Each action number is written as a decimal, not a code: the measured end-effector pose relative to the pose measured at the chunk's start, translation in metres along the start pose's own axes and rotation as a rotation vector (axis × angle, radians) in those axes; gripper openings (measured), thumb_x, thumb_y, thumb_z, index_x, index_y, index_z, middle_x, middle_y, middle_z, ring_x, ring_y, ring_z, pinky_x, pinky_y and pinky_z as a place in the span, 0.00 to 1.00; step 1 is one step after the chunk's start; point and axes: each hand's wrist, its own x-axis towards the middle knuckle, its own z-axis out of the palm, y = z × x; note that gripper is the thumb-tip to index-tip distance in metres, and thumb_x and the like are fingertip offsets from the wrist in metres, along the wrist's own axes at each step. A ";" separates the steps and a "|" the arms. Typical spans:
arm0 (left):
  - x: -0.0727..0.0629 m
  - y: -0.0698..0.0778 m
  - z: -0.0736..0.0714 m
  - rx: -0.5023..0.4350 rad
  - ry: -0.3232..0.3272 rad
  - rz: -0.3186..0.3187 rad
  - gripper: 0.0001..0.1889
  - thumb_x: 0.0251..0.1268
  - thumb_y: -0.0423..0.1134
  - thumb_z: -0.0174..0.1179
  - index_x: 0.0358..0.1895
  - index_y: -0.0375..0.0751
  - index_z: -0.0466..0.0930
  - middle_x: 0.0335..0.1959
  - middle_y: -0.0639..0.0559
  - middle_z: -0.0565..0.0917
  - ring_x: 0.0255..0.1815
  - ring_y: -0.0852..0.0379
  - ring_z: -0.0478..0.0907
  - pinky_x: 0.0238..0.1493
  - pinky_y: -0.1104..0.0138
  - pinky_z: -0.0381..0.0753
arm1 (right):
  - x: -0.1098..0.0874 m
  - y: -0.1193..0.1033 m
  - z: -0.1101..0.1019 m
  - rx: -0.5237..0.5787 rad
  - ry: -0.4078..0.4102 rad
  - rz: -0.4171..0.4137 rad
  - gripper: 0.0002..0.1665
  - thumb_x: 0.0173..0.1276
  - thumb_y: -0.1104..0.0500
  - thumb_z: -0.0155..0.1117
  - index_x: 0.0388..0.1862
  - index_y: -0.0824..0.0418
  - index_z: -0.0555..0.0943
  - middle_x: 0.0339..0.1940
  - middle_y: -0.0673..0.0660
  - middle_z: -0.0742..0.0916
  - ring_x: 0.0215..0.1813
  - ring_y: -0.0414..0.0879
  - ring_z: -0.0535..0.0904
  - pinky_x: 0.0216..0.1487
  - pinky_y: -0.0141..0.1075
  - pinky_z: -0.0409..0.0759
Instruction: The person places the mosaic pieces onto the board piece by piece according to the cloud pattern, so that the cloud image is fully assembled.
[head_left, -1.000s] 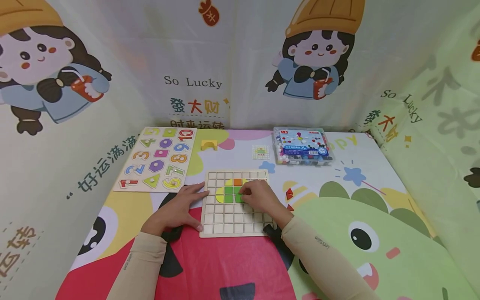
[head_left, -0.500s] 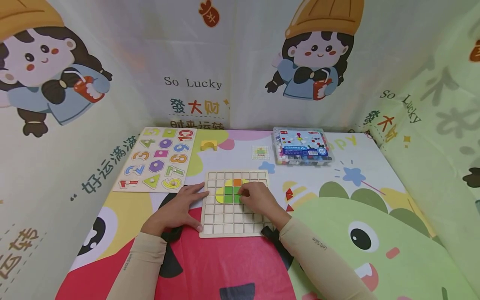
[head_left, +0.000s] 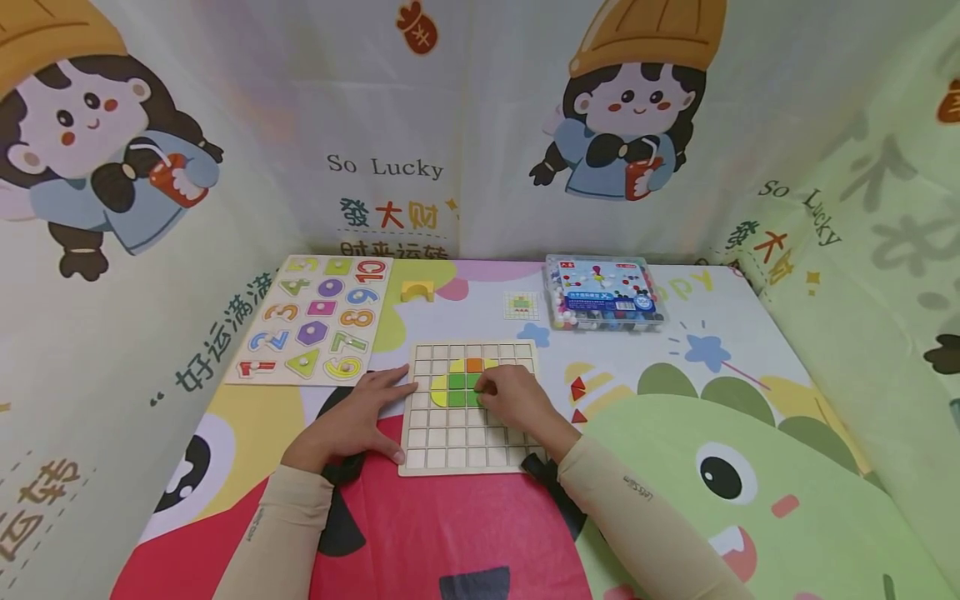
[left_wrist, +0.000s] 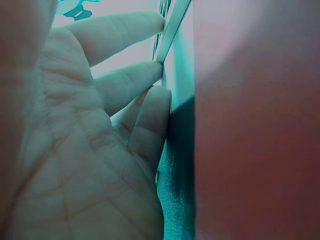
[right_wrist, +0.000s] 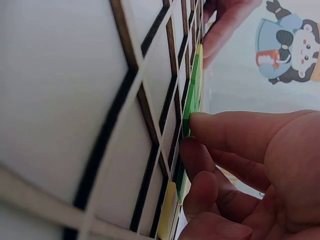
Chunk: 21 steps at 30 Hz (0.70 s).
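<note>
A square wooden grid board [head_left: 447, 456] lies in the middle of the head view. Several green tiles [head_left: 457, 382] fill cells near its centre, with an orange tile [head_left: 475, 365] above and yellow rounded tiles [head_left: 439, 397] beside them. My left hand [head_left: 348, 425] rests along the board's left side, fingers spread and touching the edge, thumb at the lower left corner. Over the board, my right hand [head_left: 521, 404] pinches at a green tile with thumb and index finger; in the right wrist view the thumb tip meets the green tile edge [right_wrist: 187, 119]. The hand hides the board's right cells.
Red triangle tiles [head_left: 578, 388] lie right of the board. Behind it are a small pattern card [head_left: 521, 306], a clear box of coloured beads [head_left: 606, 292] and a yellow arch block [head_left: 417, 290]. A number puzzle board [head_left: 311, 321] lies at the back left.
My right hand has shifted very slightly left and toward me, its fingers staying at the green tiles. My left hand has kept its place at the board's edge.
</note>
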 end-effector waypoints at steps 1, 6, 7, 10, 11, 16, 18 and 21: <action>0.000 0.000 0.000 -0.001 0.000 0.000 0.59 0.41 0.55 0.86 0.82 0.47 0.67 0.86 0.41 0.56 0.83 0.33 0.52 0.58 0.49 0.89 | 0.000 0.000 0.000 -0.001 -0.004 -0.001 0.04 0.70 0.62 0.74 0.42 0.57 0.92 0.40 0.52 0.91 0.42 0.44 0.81 0.48 0.41 0.85; 0.000 0.000 0.000 -0.002 -0.004 -0.002 0.59 0.41 0.56 0.86 0.82 0.49 0.67 0.86 0.42 0.56 0.83 0.34 0.52 0.58 0.49 0.89 | -0.003 0.004 -0.004 0.046 -0.027 0.014 0.08 0.71 0.59 0.73 0.46 0.56 0.92 0.43 0.51 0.92 0.44 0.43 0.81 0.51 0.41 0.85; 0.000 0.000 0.000 -0.002 -0.005 -0.004 0.59 0.40 0.56 0.86 0.82 0.49 0.67 0.86 0.43 0.56 0.84 0.35 0.53 0.59 0.49 0.89 | -0.004 0.005 -0.006 0.065 -0.033 0.018 0.08 0.71 0.59 0.73 0.47 0.56 0.92 0.43 0.50 0.92 0.44 0.43 0.81 0.51 0.41 0.84; 0.000 -0.001 0.001 -0.003 -0.006 -0.004 0.59 0.40 0.56 0.86 0.82 0.49 0.67 0.87 0.43 0.56 0.84 0.35 0.52 0.58 0.49 0.89 | -0.008 0.011 -0.013 0.125 -0.039 0.014 0.10 0.72 0.57 0.73 0.50 0.55 0.92 0.44 0.49 0.92 0.45 0.42 0.83 0.50 0.41 0.84; 0.000 -0.001 0.001 -0.002 -0.006 -0.003 0.59 0.40 0.56 0.86 0.82 0.49 0.67 0.87 0.43 0.56 0.84 0.35 0.52 0.58 0.49 0.89 | -0.010 0.014 -0.016 0.148 -0.040 0.010 0.11 0.72 0.57 0.73 0.51 0.54 0.92 0.44 0.49 0.91 0.45 0.42 0.83 0.49 0.40 0.84; 0.000 -0.002 0.002 -0.002 -0.007 -0.011 0.60 0.40 0.56 0.86 0.82 0.50 0.67 0.87 0.44 0.56 0.84 0.35 0.52 0.58 0.51 0.89 | -0.023 0.033 -0.037 0.236 -0.019 -0.004 0.14 0.73 0.56 0.72 0.55 0.57 0.91 0.45 0.51 0.91 0.44 0.43 0.84 0.46 0.38 0.83; 0.000 -0.002 0.002 -0.003 -0.008 -0.014 0.60 0.39 0.55 0.86 0.82 0.50 0.67 0.87 0.44 0.56 0.84 0.35 0.52 0.57 0.51 0.90 | -0.030 0.042 -0.046 0.253 -0.004 0.002 0.15 0.73 0.56 0.72 0.55 0.58 0.91 0.45 0.52 0.92 0.42 0.44 0.84 0.44 0.38 0.83; 0.000 -0.002 0.002 -0.006 -0.006 -0.018 0.59 0.40 0.55 0.86 0.82 0.50 0.67 0.87 0.44 0.56 0.84 0.35 0.52 0.56 0.51 0.90 | -0.040 0.056 -0.056 0.273 0.012 0.036 0.15 0.73 0.56 0.72 0.55 0.59 0.90 0.45 0.54 0.92 0.39 0.45 0.83 0.37 0.38 0.83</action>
